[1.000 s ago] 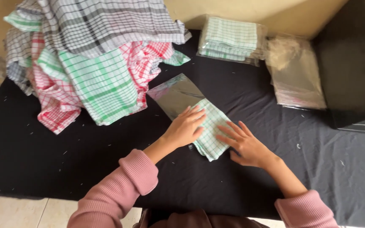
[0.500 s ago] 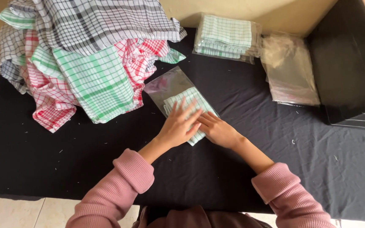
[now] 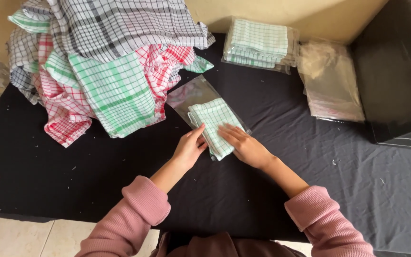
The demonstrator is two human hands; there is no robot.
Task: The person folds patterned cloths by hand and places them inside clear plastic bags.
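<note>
A folded green-and-white checked cloth (image 3: 212, 119) lies on the black table, most of it inside a clear plastic bag (image 3: 191, 93). Its near end sticks out between my hands. My left hand (image 3: 189, 148) pinches the bag's mouth at the cloth's left edge. My right hand (image 3: 244, 145) lies on the cloth's near right part, fingers stretched over it and thumb hidden. Both sleeves are pink.
A heap of unfolded checked cloths (image 3: 101, 62) in grey, red and green fills the far left. Bagged green cloths (image 3: 258, 45) are stacked at the back, with a pile of clear bags (image 3: 331, 83) beside them. A black box (image 3: 396, 71) stands at the right.
The folded cloth has slid away from me and further into the clear bag. Both hands moved forward with it, and the right hand came closer to the left.
</note>
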